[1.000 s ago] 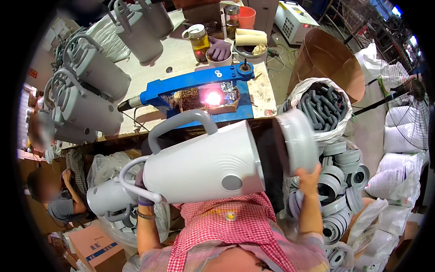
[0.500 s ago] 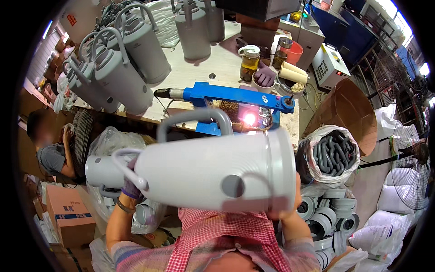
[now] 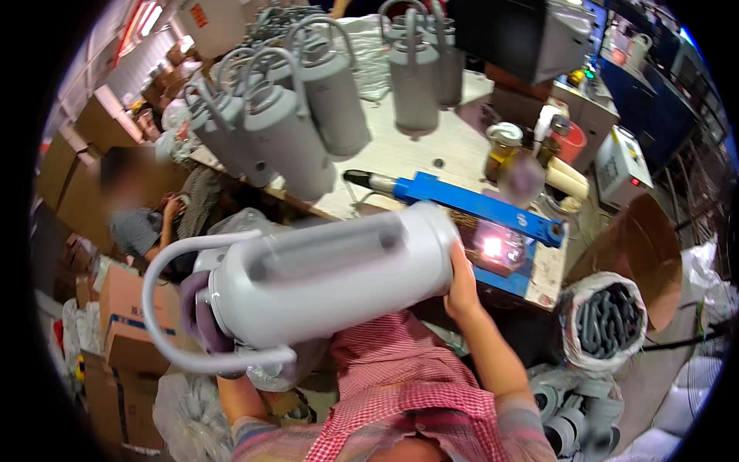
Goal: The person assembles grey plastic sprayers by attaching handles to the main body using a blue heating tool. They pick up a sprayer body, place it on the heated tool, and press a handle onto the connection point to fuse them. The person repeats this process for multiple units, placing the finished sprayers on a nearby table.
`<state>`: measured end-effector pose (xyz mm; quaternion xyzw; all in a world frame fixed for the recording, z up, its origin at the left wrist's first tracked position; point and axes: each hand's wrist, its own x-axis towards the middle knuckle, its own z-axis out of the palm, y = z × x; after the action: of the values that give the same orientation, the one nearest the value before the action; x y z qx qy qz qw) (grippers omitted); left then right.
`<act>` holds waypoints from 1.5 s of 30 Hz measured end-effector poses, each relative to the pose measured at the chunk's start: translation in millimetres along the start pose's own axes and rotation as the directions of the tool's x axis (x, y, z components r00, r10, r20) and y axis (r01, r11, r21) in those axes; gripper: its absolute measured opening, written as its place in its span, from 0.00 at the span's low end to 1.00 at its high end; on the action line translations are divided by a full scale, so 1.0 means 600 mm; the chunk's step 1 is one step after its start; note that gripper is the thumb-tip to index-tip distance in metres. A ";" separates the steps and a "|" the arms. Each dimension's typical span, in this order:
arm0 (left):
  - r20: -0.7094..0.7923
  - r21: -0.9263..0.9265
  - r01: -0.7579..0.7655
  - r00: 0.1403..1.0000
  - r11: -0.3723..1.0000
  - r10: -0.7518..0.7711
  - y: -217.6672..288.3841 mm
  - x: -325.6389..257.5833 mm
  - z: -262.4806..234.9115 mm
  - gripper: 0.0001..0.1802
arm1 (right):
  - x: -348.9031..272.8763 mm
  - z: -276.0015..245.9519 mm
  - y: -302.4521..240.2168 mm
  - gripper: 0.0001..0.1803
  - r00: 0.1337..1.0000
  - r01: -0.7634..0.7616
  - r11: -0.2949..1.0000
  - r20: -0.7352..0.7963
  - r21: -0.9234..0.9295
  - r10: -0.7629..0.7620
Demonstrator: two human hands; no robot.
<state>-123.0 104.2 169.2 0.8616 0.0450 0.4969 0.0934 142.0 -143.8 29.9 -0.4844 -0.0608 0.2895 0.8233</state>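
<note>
A grey vacuum jug (image 3: 339, 296) lies nearly level across the space before me, its neck end to the left and its base to the right. My left hand (image 3: 202, 312), in a purple glove, is closed around the neck end. The jug's curved carrying handle (image 3: 158, 292) loops around that hand. Against the base my bare right hand (image 3: 460, 286) grips with its fingers, partly hidden behind the jug. A darker side handle (image 3: 331, 245), blurred, runs along the body. Just beyond the base is a blue lever arm (image 3: 477, 206) with a black grip, beside a bright glow (image 3: 491, 247).
Several grey jugs (image 3: 289, 142) stand on the white bench (image 3: 369, 177). A lidded jar (image 3: 503, 146) is at its far right. Right of the bench are a sack of dark grey handles (image 3: 608, 319) and grey ring parts (image 3: 566, 427). A seated person (image 3: 138, 219) and cardboard box (image 3: 135, 308) are left.
The jug has rolled in my hands, so its side handle now faces up toward me. Its carrying handle has swung out around the left end. The whole view has also turned.
</note>
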 end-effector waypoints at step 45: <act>0.389 0.717 -0.338 0.920 0.609 0.053 -0.391 0.405 0.384 0.21 | -0.022 -0.162 0.015 0.08 0.996 -0.086 0.812 -0.049 -0.578 0.071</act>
<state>202.0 348.5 214.3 0.8872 0.1411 0.2854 -0.3339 164.2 -221.5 -26.1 -0.7174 -0.1156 0.2848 0.6252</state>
